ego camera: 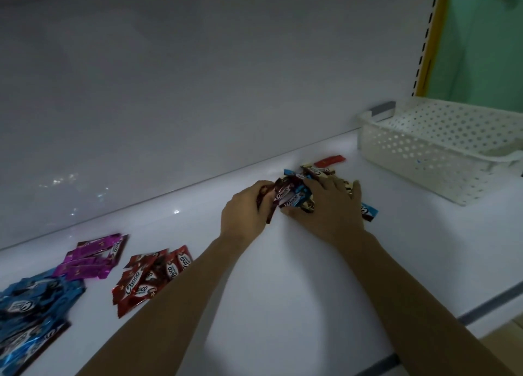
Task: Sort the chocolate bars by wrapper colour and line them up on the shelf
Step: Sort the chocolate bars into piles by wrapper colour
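Observation:
A mixed heap of chocolate bars (308,174) in red, blue and cream wrappers lies on the white shelf (283,276) near the back wall. My left hand (244,213) grips several dark red bars (278,196) at the heap's left edge. My right hand (329,208) lies spread flat on top of the heap. One red bar (329,160) sits at the heap's far side and one blue bar (369,211) pokes out right of my right hand. At the left lie sorted groups: blue bars (31,305), purple bars (90,258), red bars (150,276).
A white perforated plastic basket (424,152) stands at the right end of the shelf. The shelf's back panel (198,92) rises right behind the heap. A slotted upright (427,36) with yellow trim runs at the far right. The shelf's front edge (481,307) is at lower right.

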